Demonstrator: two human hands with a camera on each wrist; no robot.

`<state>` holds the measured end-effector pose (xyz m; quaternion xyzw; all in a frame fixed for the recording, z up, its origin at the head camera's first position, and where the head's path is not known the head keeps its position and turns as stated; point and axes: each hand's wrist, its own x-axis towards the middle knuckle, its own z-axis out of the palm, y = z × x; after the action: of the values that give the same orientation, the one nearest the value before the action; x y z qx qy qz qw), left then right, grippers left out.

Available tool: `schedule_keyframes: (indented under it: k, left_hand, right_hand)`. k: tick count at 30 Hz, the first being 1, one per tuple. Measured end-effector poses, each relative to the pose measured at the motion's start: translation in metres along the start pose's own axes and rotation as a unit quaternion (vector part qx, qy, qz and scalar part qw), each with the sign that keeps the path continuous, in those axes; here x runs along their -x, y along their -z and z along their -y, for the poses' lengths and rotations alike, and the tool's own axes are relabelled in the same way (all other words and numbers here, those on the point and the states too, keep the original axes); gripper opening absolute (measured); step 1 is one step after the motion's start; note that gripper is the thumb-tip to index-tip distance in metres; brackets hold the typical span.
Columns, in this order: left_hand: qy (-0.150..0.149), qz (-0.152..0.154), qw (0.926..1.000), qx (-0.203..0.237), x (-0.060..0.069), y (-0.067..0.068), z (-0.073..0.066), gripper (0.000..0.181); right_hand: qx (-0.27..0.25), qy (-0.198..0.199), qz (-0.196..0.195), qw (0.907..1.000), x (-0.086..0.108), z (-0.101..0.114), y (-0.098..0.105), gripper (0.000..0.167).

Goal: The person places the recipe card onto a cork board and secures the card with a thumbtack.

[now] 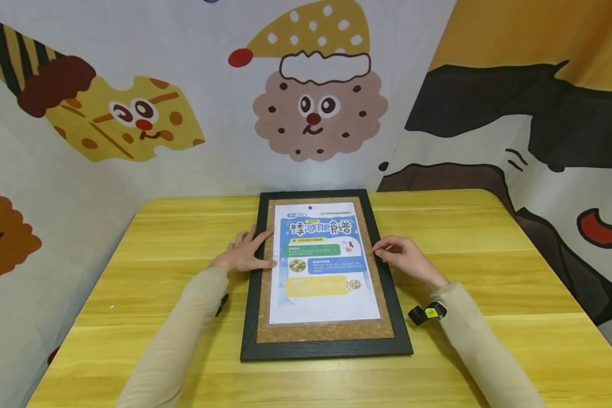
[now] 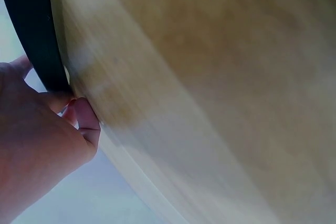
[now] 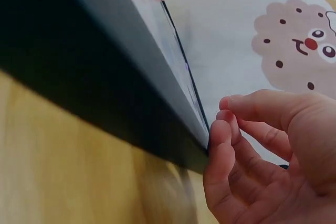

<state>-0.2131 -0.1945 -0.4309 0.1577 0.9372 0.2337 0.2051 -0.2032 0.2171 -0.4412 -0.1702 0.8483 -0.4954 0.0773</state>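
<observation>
A black-rimmed cork board [image 1: 326, 348] lies on the table, with a printed sheet [image 1: 318, 313] on its cork face. My left hand [image 1: 245, 252] rests at the board's left side, fingers spread, thumb and a finger reaching over the rim to the sheet's left edge. In the left wrist view the hand [image 2: 42, 129] is by the dark rim [image 2: 31, 30]. Over the right rim, my right hand [image 1: 410, 260] has its thumb and bent fingertips close together. The right wrist view shows that hand [image 3: 273, 156] beside the board's edge [image 3: 105, 77]; whether something tiny is between its fingertips, I cannot tell.
The board lies on a yellow wood-grain table [image 1: 489, 272], its top edge near the table's far edge. A curtain [image 1: 224, 141] with cartoon figures hangs behind and at both sides. A purple dot [image 1: 310, 208] shows at the sheet's top edge. A dark band with a yellow patch [image 1: 430, 313] circles the right wrist.
</observation>
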Motion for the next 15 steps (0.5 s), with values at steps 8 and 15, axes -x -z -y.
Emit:
schedule_keyframes:
  k: [8, 15]
  left_hand:
    - [-0.012, -0.003, 0.9999, 0.009, 0.0, 0.001, -0.002, 0.093]
    - [-0.012, -0.005, 0.9999, 0.004, 0.001, 0.0, 0.0, 0.094]
  right_hand:
    - [-0.022, 0.015, -0.005, 0.9996, 0.01, -0.012, 0.012, 0.018]
    - [-0.024, 0.025, -0.015, 0.9993, 0.02, -0.021, 0.027, 0.017]
